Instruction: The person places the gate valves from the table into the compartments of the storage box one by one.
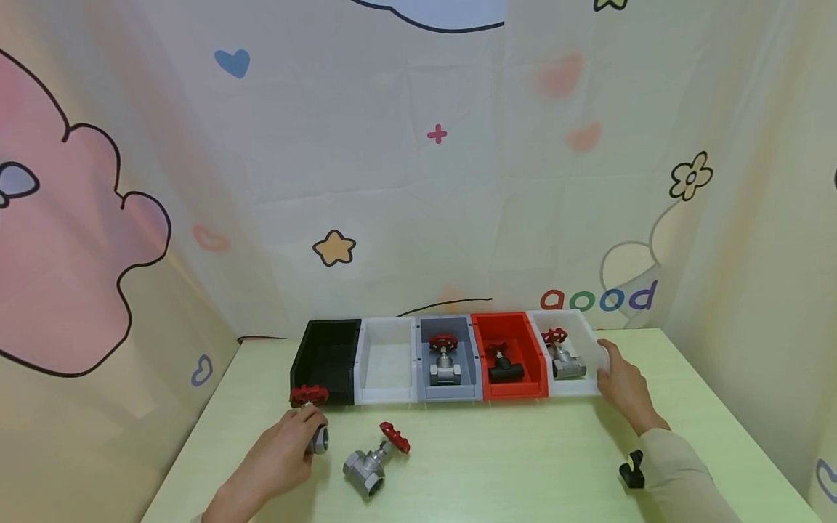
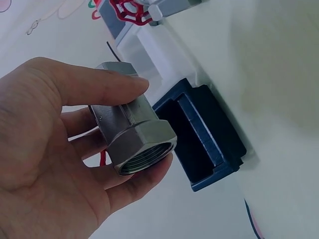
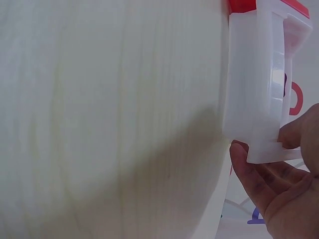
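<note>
My left hand [image 1: 277, 454] grips a metal gate valve [image 2: 137, 127] by its body, in front of the black bin [image 1: 335, 324]. In the head view its red handwheel [image 1: 309, 395] points up, overlapping the bin's front corner. The left wrist view shows the thumb on one side of the body and fingers on the other, with the threaded opening bare. At the row's right end, my right hand [image 1: 628, 388] pinches the side wall of a white bin [image 3: 249, 74], thumb inside and fingers outside. That bin holds a valve with a red handwheel [image 1: 554, 335].
Another red-wheeled metal valve [image 1: 366, 468] lies on the table [image 1: 497, 465] right of my left hand. A small black valve [image 1: 632, 472] lies near my right sleeve. Between the end bins stand a white bin [image 1: 387, 396], a grey bin [image 1: 451, 394] and a red bin [image 1: 516, 391]; the latter two hold valves.
</note>
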{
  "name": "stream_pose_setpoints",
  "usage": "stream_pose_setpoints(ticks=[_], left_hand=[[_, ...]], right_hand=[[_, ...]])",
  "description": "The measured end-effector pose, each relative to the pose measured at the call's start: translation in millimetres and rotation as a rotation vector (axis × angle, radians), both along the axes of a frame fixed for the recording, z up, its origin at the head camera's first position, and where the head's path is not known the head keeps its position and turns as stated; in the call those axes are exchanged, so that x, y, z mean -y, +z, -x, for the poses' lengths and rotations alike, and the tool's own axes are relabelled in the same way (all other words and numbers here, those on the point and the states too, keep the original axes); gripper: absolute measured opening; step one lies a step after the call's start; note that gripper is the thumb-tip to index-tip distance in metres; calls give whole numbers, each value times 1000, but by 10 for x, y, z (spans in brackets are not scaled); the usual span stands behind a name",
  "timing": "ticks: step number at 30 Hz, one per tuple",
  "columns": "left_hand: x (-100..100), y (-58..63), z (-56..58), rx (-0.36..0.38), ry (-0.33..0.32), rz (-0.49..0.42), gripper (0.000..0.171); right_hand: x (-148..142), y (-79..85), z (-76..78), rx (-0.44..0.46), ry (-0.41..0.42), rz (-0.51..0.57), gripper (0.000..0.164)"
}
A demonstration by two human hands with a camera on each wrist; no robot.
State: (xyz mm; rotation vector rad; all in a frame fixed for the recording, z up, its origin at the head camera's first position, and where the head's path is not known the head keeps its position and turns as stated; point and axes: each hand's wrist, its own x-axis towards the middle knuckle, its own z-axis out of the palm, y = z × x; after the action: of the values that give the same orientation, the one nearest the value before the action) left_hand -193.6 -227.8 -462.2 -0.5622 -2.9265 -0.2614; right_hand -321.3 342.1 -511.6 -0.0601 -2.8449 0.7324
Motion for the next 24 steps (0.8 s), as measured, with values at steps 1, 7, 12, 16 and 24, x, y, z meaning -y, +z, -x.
stream_pose_setpoints(ticks=[1, 7, 12, 16, 24], left_hand=[[4, 15, 6, 0, 1, -1, 41], [38, 100, 55, -19, 6, 15, 41], [68, 153, 100, -65, -3, 21, 41], [86, 194, 128, -95, -10, 21, 41], [115, 264, 210, -99, -18, 14, 42]], right_hand=[[3, -2, -1, 2, -1, 1, 58], [-3, -19, 1, 3, -4, 2, 58], [-12, -25, 5, -1, -3, 2, 59], [-18, -27, 6, -1, -5, 4, 59], [-9, -20, -3, -1, 3, 7, 58]])
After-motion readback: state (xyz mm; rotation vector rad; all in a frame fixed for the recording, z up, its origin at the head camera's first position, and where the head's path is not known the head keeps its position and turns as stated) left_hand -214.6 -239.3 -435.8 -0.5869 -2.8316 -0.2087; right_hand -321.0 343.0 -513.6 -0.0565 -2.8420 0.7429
